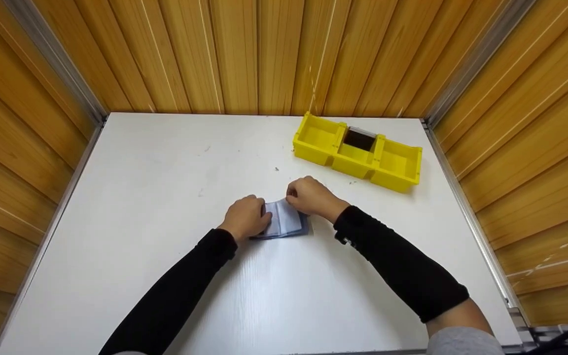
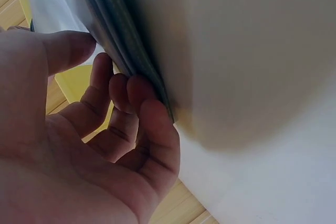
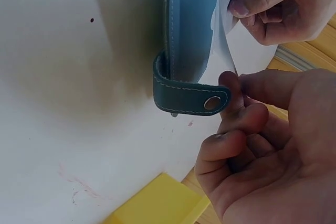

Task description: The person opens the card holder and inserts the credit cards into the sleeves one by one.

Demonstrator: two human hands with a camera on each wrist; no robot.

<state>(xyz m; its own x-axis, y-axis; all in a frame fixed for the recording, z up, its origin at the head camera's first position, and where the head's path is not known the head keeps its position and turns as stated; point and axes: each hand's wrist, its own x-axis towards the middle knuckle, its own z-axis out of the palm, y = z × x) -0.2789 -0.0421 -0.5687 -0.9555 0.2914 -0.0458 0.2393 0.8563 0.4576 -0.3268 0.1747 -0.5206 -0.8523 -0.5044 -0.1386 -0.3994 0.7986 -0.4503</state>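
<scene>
A blue-green card holder (image 1: pixel 304 228) with clear plastic sleeves (image 1: pixel 289 217) lies opened out above the white table, near its middle. My left hand (image 1: pixel 246 217) grips its left side, thumb on the sleeves and fingers curled at the cover's edge (image 2: pixel 131 40). With thumb and forefinger, my right hand (image 1: pixel 313 197) pinches the far right corner of one sleeve, lifted off the cover. In the right wrist view, a stitched strap (image 3: pixel 184 98) with a round metal snap sticks out from the cover beside my right fingertips. Whether the sleeves contain anything cannot be told.
A yellow three-part bin (image 1: pixel 353 165) stands at the back right of the white table (image 1: pixel 141 197). Its middle compartment has a dark piece (image 1: pixel 359 140) at the back. Wood-patterned walls (image 1: pixel 274 54) enclose the table on the back and both sides.
</scene>
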